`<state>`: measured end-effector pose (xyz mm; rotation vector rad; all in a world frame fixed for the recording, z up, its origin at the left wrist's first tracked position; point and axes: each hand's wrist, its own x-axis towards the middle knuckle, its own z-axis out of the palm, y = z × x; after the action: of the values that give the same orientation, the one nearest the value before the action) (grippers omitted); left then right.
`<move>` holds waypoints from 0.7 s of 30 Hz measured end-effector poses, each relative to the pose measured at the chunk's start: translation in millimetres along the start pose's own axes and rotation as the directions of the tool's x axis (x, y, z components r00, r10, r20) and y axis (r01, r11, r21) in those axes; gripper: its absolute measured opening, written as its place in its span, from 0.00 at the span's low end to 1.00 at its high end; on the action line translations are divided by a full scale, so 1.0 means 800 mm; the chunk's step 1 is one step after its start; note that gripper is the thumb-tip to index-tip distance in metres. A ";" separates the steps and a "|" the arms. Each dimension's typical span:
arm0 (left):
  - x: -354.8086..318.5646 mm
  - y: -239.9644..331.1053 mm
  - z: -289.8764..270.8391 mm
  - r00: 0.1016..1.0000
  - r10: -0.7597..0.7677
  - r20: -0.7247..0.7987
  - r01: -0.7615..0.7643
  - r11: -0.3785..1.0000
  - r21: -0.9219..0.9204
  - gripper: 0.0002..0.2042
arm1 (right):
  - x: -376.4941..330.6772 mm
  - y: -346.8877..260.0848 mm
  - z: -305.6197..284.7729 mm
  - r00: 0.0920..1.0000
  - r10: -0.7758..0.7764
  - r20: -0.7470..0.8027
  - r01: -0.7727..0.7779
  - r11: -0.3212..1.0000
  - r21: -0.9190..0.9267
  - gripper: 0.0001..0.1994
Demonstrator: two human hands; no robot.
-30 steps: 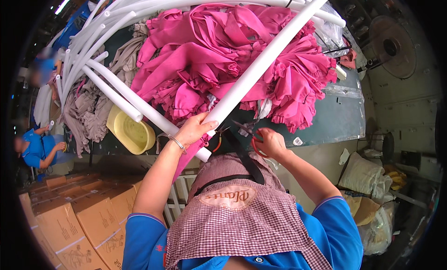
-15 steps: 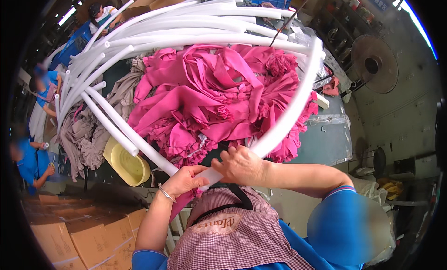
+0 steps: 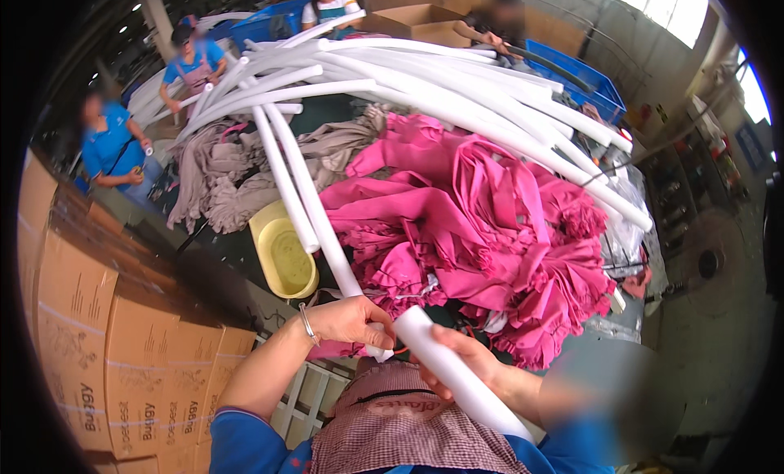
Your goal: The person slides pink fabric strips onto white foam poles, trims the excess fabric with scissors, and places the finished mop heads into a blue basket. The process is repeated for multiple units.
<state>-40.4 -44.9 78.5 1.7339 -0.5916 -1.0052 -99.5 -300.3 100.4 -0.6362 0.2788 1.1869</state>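
Observation:
A long white foam tube (image 3: 445, 360) slants down toward my right side, its upper end cut off square. My right hand (image 3: 478, 364) is wrapped round it below that end, thumb on top and fingers beneath. Just left of that end, my left hand (image 3: 355, 320), a metal bangle at its wrist, is closed over the near end of a second white foam tube (image 3: 331, 249). That tube runs back to the pile; its grip is partly hidden by my hand. Pink fabric pieces (image 3: 457, 229) lie heaped beyond my hands, some ruffled.
More white foam tubes (image 3: 457, 90) are piled across the far table. Left of the pink heap are grey-brown fabric pieces (image 3: 233, 172) and a yellow basin (image 3: 286, 249). Cardboard boxes (image 3: 139, 351) stack up at left; several people work beyond the table. A fan (image 3: 710, 262) stands at right.
The foam tube that both hands held has swung down from over the pink fabric to my right side. My left hand has moved off it to the other tube. The view has turned left.

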 end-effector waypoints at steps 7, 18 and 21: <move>-0.006 -0.020 -0.015 0.839 -0.120 -0.530 -0.002 0.975 -0.224 0.12 | 0.047 -0.008 -0.074 0.746 -0.542 0.387 0.357 0.816 0.454 0.28; 0.081 -0.051 0.055 0.812 0.096 -0.575 -0.173 0.982 -0.081 0.35 | 0.166 -0.006 -0.120 0.630 -0.692 -0.352 0.755 0.651 0.071 0.07; 0.076 -0.036 0.095 0.922 -0.241 -0.303 0.077 0.881 -0.466 0.19 | 0.153 -0.034 -0.123 0.660 -0.686 -0.308 0.739 0.666 0.099 0.06</move>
<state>-74.3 -120.2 19.4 1.5068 0.0260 -0.8312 -17.3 -270.6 -32.5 -0.6142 0.3178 0.2888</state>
